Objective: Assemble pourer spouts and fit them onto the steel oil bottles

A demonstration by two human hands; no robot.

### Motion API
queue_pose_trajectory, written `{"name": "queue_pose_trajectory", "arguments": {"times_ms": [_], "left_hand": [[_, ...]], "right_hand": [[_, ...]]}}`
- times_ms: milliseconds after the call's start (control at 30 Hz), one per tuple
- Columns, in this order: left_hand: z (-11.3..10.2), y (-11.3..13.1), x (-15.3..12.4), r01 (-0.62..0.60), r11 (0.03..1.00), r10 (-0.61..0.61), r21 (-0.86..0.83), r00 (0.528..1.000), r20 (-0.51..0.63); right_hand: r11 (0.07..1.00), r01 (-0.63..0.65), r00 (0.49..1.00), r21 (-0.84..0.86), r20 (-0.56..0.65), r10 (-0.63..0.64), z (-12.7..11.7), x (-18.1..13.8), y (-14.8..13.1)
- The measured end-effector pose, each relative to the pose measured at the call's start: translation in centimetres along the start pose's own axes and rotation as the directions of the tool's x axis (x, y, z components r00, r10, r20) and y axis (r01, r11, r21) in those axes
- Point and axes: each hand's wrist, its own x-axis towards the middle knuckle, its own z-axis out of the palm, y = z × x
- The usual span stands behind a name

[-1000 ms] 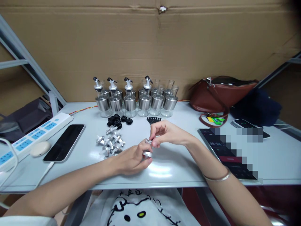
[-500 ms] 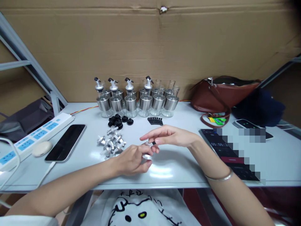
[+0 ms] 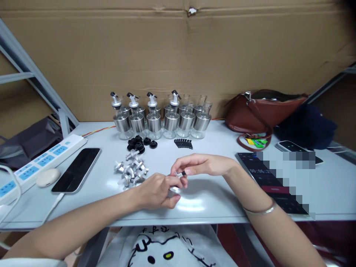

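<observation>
Holding the silver pourer spout [image 3: 178,175] in curled fingers, your left hand [image 3: 157,191] is nearer its disc [image 3: 175,190]; the long axis runs up to your right hand [image 3: 204,164], whose narrowed fingertips touch the black flip lever [image 3: 183,173], which points right.

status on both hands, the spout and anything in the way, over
Left hand holding silver spout. Right hand at its black lever. Loose spouts just beyond left wrist; none between the hands.
</observation>
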Motion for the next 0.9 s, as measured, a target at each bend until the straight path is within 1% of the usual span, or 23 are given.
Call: {"name": "queue_pose_trajectory", "arguments": {"times_ms": [167,367,500,633,700,767,833,900], "left_hand": [[0.1,0.0,0.1,-0.025,0.999,0.024,0.026,1.0,0.003],[0.0,-0.1,0.0,-0.035,0.998,0.035,0.046,0.999,-0.003],[-0.1,0.1,0.2,-0.055,0.997,0.055,0.053,0.998,-0.013],[-0.1,0.2,0.4,-0.073,0.991,0.076,0.109,0.997,-0.023],[-0.3,0.2,0.4,-0.036,0.992,0.041,0.119,0.999,-0.036],[-1.0,0.0,0.4,0.034,0.995,-0.028,0.097,0.998,-0.062],[-2.1,-0.3,0.6,0.118,0.992,-0.112,0.055,0.989,-0.097],[-3.7,-0.7,0.9,0.212,0.975,-0.2,0.07,0.969,-0.144]], "right_hand": [[0.999,0.008,1.0,-0.032,-0.003,-0.008,0.1,0.0,0.0],[1.0,0.005,1.0,-0.005,-0.017,-0.005,0.2,0.1,-0.2],[1.0,0.012,1.0,-0.027,-0.027,-0.013,0.2,0.2,-0.2],[0.998,0.036,0.999,-0.054,-0.039,-0.038,0.2,0.1,-0.3],[0.997,0.058,0.997,-0.056,-0.052,-0.061,0.3,0.0,-0.4],[0.995,0.092,0.993,-0.039,-0.064,-0.094,0.4,-0.1,-0.5],[0.992,0.13,0.987,-0.008,-0.094,-0.13,0.4,-0.2,-0.7],[0.985,0.171,0.976,0.024,-0.145,-0.166,0.3,-0.3,-0.8]]}}
